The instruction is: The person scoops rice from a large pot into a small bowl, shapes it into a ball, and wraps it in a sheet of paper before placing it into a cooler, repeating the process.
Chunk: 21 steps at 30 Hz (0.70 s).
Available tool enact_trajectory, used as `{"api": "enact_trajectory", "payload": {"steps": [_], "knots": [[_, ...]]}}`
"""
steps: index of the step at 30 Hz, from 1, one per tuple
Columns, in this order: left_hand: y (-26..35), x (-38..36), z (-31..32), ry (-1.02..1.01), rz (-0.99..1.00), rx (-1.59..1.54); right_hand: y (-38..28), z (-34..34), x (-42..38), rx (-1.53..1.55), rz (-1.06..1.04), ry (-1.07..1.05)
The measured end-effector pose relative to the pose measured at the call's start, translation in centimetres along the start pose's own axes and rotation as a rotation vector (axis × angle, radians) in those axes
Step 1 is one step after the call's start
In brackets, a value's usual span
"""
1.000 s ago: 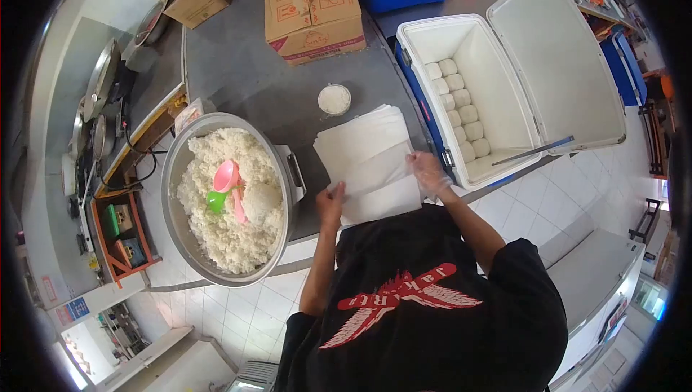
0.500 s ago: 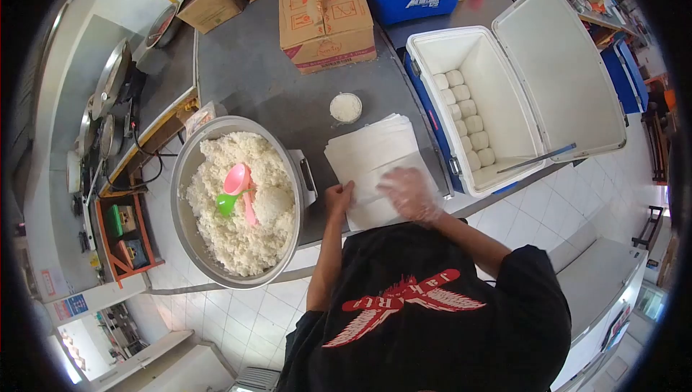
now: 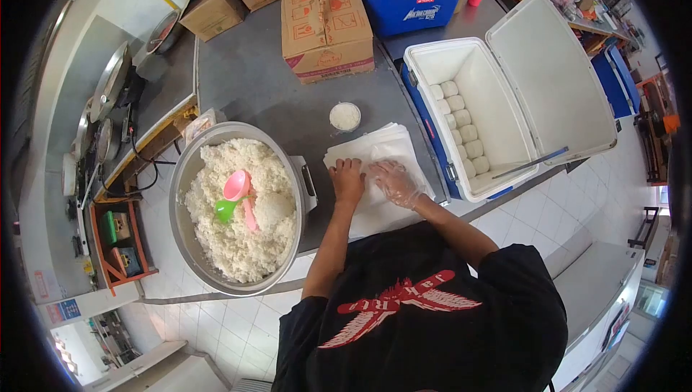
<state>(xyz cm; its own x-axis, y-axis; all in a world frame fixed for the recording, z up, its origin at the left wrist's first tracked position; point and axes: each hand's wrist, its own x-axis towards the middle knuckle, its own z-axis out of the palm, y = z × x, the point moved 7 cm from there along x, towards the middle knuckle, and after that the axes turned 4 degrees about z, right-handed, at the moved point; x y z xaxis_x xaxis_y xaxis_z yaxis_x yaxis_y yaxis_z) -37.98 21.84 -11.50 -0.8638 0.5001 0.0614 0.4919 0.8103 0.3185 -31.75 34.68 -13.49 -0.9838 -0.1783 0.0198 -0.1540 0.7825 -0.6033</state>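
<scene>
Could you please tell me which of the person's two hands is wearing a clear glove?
The right hand, resting on the white sheets, wears it: see-through film wrinkles over it down to the wrist. The left hand beside it is bare.

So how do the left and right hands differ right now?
Covering: the left hand is bare; the right hand wears a clear glove.
Place: the left hand is on the side toward the pot, the right hand on the side toward the open cooler.
Shared: both lie palm down on the paper, fingers pointing away from the body.
</scene>
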Motion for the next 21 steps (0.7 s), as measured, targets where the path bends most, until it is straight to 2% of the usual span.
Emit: {"api": "enact_trajectory", "payload": {"steps": [4, 7, 10, 13, 16, 21], "knots": [[-0.3, 0.4, 0.6, -0.042, -0.034, -0.033, -0.6, -2.1, -0.2, -0.156, 0.0, 0.061], [-0.1, 0.4, -0.9, 0.032, -0.022, -0.079, -1.7, -3.7, 0.0, -0.179, -0.021, 0.117], [2.1, -0.8, -4.7, 0.155, 0.091, -0.142, -3.8, -6.2, 0.5, -0.357, -0.032, 0.186], [3.3, -4.1, -4.7, 0.057, 0.314, -0.322, -3.2, -6.0, 0.8, -0.462, -0.053, 0.016], [2.8, -8.0, -2.2, 0.004, 0.359, -0.302, -0.9, -3.8, -0.6, -0.558, -0.181, -0.093], [1.6, -9.6, -0.4, 0.03, 0.356, -0.294, 0.4, -4.7, -3.4, -0.416, -0.261, 0.169]]}}
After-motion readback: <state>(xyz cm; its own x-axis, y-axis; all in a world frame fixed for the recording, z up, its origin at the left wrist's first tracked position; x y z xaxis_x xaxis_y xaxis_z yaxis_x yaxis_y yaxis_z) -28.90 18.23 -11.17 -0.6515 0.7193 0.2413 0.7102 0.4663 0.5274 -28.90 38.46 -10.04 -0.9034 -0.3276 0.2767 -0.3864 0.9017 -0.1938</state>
